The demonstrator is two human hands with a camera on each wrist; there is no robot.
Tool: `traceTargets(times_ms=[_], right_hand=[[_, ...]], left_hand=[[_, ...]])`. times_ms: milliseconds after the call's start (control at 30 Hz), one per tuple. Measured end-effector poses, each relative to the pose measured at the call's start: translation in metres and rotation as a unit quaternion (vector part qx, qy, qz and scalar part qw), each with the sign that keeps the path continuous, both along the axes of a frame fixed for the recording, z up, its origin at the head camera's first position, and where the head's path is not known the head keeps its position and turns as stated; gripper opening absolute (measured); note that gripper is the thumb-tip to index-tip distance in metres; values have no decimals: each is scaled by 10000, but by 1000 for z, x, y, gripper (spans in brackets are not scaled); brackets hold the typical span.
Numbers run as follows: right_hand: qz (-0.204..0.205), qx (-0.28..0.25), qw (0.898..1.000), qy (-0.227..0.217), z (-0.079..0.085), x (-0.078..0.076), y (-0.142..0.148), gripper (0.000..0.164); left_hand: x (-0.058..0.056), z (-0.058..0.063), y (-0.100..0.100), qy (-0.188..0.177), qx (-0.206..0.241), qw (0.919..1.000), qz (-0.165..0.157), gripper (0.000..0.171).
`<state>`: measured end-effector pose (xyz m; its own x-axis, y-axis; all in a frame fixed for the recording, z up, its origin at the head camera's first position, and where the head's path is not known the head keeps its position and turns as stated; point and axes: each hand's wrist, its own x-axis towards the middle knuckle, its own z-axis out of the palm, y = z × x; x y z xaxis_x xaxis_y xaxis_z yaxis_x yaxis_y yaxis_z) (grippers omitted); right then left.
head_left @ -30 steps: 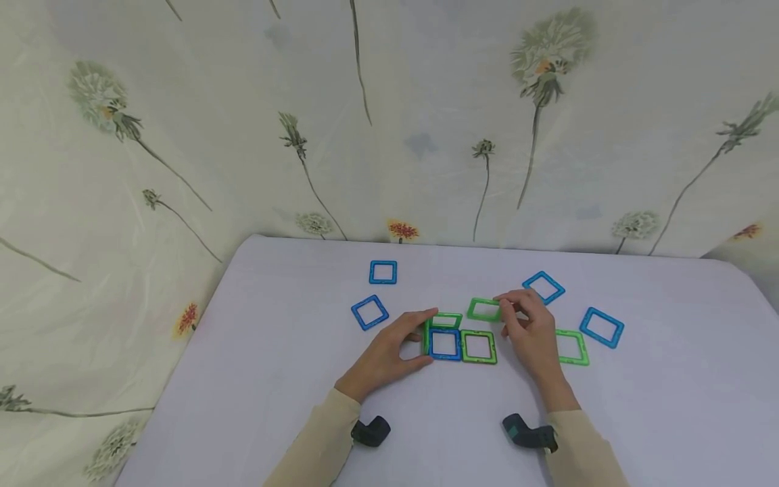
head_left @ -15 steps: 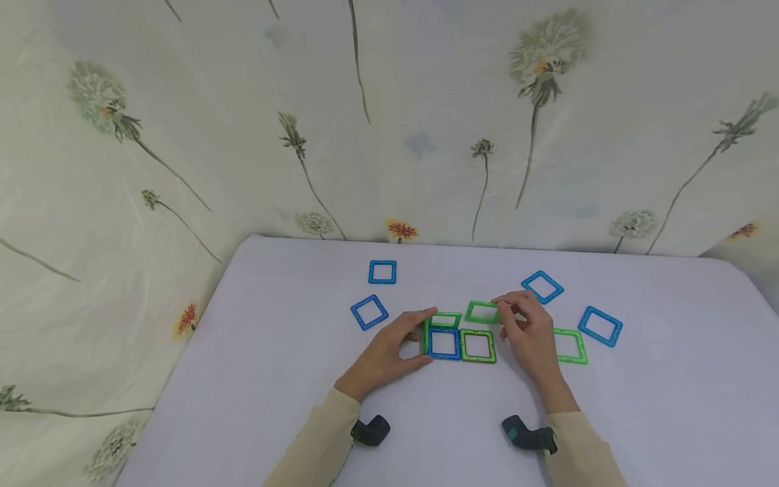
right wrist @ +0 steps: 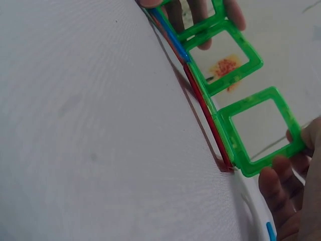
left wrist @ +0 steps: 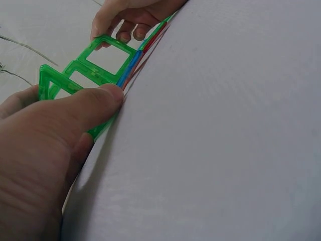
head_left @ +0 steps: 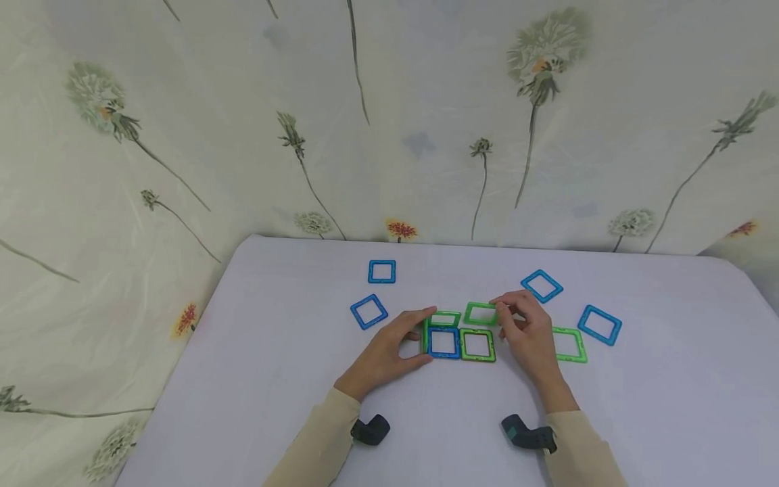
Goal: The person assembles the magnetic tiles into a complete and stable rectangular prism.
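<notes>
My left hand (head_left: 380,362) grips an upright green square magnetic tile (head_left: 425,336), thumb at its near edge and fingers behind. That tile stands along the left side of a flat blue square tile (head_left: 444,356). Another green square tile (head_left: 445,314) stands along the blue tile's back edge. Right of the blue tile lies a green square tile (head_left: 479,359), with red edging (right wrist: 213,128) beneath in the right wrist view. My right hand (head_left: 531,331) pinches the right side of a further green square tile (head_left: 468,313), tilted up behind the flat green one.
Two loose blue square tiles (head_left: 368,312) (head_left: 382,281) lie at the back left. Two more blue tiles (head_left: 541,286) (head_left: 600,325) lie to the right. A green tile (head_left: 570,359) is partly hidden by my right wrist. Patterned cloth (head_left: 426,135) rises behind the white table (head_left: 274,338).
The green tile in my right hand has moved slightly down and left, toward the flat green tile. My left hand keeps its grip in the same place.
</notes>
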<state>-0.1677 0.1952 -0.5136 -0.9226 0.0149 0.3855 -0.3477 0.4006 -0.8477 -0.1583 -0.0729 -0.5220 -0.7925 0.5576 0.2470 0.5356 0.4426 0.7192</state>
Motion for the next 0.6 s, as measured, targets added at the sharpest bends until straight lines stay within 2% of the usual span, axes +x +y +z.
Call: traceTargets(times_ms=[167, 233, 500, 600], right_hand=[[37, 148, 9999, -24, 22, 10, -8, 15], [53, 172, 9998, -23, 22, 10, -8, 15], [115, 92, 9998, 113, -5, -3, 1, 12], [137, 72, 9998, 123, -8, -4, 2, 12]], left_hand=[[0, 0, 0, -18, -8, 10000, 13, 83], [0, 0, 0, -8, 0, 10000, 15, 83], [1, 0, 0, -1, -8, 10000, 24, 86], [1, 0, -1, 11, -13, 10000, 29, 86]])
